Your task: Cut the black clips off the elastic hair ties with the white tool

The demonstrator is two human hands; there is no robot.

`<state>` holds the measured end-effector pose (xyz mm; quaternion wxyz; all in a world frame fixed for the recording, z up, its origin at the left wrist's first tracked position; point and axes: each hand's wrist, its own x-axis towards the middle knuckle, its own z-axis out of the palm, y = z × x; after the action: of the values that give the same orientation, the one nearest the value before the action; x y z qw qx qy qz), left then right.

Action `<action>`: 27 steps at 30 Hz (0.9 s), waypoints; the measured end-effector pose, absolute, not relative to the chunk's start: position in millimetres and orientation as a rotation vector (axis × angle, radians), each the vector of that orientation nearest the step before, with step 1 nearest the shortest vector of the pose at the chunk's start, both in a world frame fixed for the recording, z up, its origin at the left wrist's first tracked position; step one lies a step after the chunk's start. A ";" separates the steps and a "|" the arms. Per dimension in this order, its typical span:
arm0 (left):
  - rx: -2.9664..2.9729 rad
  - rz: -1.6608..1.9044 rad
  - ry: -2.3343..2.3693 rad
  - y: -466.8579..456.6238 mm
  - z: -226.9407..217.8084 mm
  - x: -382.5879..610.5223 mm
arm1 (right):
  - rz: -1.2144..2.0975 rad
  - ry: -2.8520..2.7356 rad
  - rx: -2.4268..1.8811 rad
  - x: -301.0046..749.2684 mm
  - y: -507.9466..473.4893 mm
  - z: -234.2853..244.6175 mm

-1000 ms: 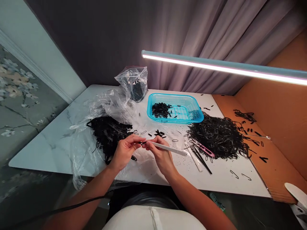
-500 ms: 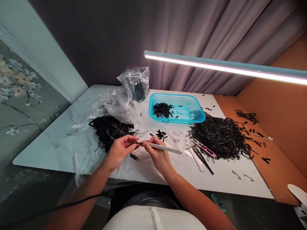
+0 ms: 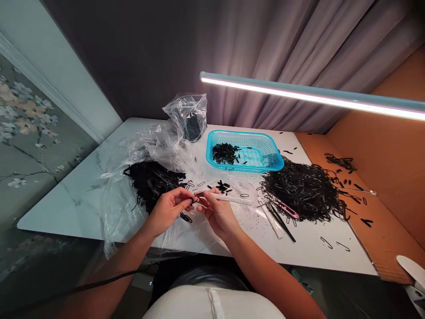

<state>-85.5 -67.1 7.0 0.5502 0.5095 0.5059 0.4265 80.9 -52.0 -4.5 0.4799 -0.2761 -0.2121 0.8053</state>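
Note:
My left hand point(image 3: 169, 209) pinches a small black elastic loop point(image 3: 195, 196) between thumb and fingers, over the near middle of the white table point(image 3: 66, 195). My right hand point(image 3: 217, 213) meets it from the right, fingers closed on a thin white stick point(image 3: 234, 200) whose tip touches the loop. A heap of black loops point(image 3: 151, 179) lies on clear plastic just left of my left hand. A bigger heap of black loops point(image 3: 303, 188) lies to the right.
A turquoise basket point(image 3: 245, 150) holding short black pieces stands behind my hands. A clear bag point(image 3: 187, 116) stands at the back. Loose sticks and a pink tool point(image 3: 288, 209) lie right of my hands. A light bar point(image 3: 312, 95) hangs overhead; cardboard point(image 3: 375, 177) walls the right side.
The white stick has swung to lie flatter and point further right. Both hands stayed together, shifting slightly on the loop.

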 end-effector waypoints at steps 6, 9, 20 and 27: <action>1.148 0.918 1.132 -64.3 14.6 -96.5 | 2.016 -0.612 -0.707 88.1 -45.8 2.3; 1.202 0.840 1.148 -63.5 21.4 -101.2 | 2.059 -0.692 -0.710 95.5 -42.0 7.7; 1.573 0.555 1.265 -66.1 47.7 -108.7 | 2.095 -0.809 -0.742 98.9 -45.4 11.2; 1.496 0.660 1.471 -62.6 37.5 -135.3 | 1.792 -0.968 -0.854 116.5 -37.9 13.7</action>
<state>-135.3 -62.6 37.5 0.4540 0.6060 0.5959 0.2676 116.5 -37.9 13.7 0.4499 -0.3453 -0.3916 0.7246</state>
